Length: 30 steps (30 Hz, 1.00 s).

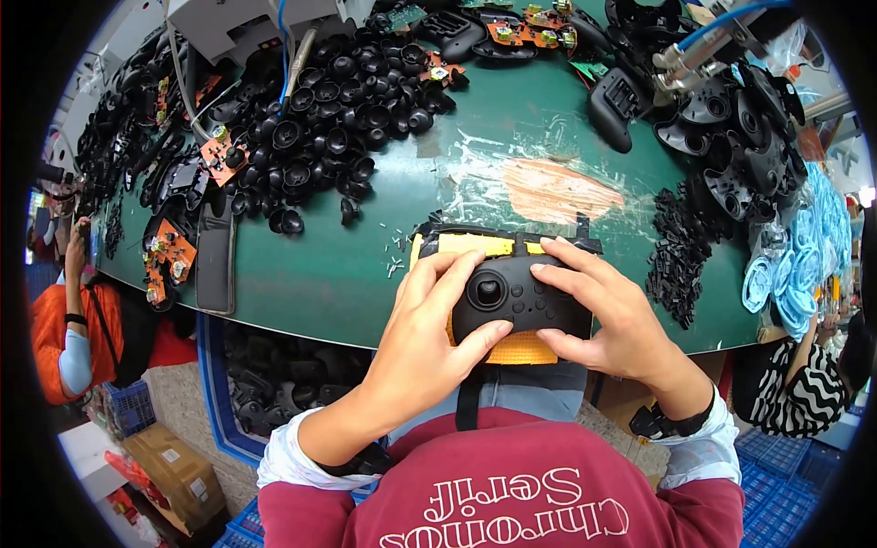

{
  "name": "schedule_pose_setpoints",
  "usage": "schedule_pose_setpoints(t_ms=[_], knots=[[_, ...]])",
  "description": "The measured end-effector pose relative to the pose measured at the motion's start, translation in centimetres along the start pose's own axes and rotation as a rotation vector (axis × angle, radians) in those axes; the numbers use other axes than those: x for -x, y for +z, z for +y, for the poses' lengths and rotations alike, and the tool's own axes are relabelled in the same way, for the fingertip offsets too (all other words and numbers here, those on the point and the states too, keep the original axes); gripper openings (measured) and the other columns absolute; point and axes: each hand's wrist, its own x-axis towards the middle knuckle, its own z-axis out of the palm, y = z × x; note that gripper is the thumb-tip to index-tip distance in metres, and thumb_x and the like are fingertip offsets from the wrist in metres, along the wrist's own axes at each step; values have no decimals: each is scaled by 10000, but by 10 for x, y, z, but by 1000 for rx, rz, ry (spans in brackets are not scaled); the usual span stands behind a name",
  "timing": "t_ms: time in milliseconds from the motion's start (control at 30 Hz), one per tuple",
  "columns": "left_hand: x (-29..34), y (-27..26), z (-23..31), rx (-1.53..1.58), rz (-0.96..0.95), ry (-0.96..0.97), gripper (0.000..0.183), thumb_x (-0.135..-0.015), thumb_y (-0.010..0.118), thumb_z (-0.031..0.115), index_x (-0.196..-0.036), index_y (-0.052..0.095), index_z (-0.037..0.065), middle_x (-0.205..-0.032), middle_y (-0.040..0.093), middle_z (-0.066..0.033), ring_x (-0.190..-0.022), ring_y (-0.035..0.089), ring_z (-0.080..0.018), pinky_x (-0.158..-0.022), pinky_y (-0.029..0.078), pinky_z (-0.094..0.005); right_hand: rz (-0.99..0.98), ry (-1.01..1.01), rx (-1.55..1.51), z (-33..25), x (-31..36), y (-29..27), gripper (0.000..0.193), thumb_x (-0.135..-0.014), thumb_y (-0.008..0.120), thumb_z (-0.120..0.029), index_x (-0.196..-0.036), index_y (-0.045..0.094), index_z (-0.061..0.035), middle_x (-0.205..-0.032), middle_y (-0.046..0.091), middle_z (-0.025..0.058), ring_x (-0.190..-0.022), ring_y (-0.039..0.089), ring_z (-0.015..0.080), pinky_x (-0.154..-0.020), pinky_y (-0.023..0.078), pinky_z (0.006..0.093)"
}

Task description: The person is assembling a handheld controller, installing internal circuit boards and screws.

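Your left hand (pixel 425 315) and right hand (pixel 612 315) both have the grip clamped on a matte black game controller (pixel 528 318) at the centre of the frame, its rounded shell bearing a domed stick and small round buttons. Beneath it shows a yellow, textured pad (pixel 523 351) at the edge of your smooth green worktop (pixel 384 292), scuffed to bare wood-like grain above centre. Glossy black cups (pixel 333 114) heap at upper left; coiled pale-blue cables (pixel 793 242) hang at right. Your maroon top (pixel 512 447) carries pale outlined lettering, upside down, at bottom centre.
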Motion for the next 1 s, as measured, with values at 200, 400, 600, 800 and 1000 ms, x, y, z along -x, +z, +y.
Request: schedule_pose_setpoints(t_ms=[200, 400, 600, 800, 1000], knots=[[-4, -1, 1, 50, -35, -70, 606, -795, 780, 153, -1331, 529, 18, -1269, 521, -161, -1145, 556, -281, -978, 450, -365, 13, 18, -20, 0, -1, 1, 595, -692, 799, -157, -1249, 602, -87, -1360, 532, 171, -1199, 560, 359, -984, 477, 418], [-7, -3, 0, 53, -54, -68, 591, -805, 766, 123, -1336, 528, 18, -1257, 527, -154, -1133, 560, -275, -949, 459, -353, 57, 39, -31, 3, 2, 6, 584, -692, 822, -186, -1230, 616, -95, -1355, 540, 170, -1230, 542, 360, -999, 466, 426], [-4, 2, 7, 14, -42, -46, 656, -759, 783, 90, -1342, 491, 24, -1221, 530, -158, -1119, 543, -299, -936, 453, -359, 3, 87, -3, -3, 7, 4, 601, -719, 818, -173, -1275, 595, -118, -1390, 515, 160, -1247, 525, 374, -1026, 443, 428], [12, 6, 21, -141, 56, 261, 698, -696, 817, 53, -1317, 503, 4, -1208, 489, -185, -1101, 526, -318, -931, 450, -385, 139, 137, -455, -12, 13, 0, 408, -809, 760, -89, -1179, 619, 9, -1108, 641, 167, -1021, 639, 265, -890, 498, 337], [11, 19, 33, 244, 185, 277, 367, -730, 747, -34, -1080, 637, -46, -1008, 629, -162, -890, 635, -301, -776, 516, -355, 308, -22, -345, -27, 23, 13, 340, -748, 773, -11, -1063, 648, 5, -1003, 676, 151, -913, 663, 298, -793, 532, 366]])
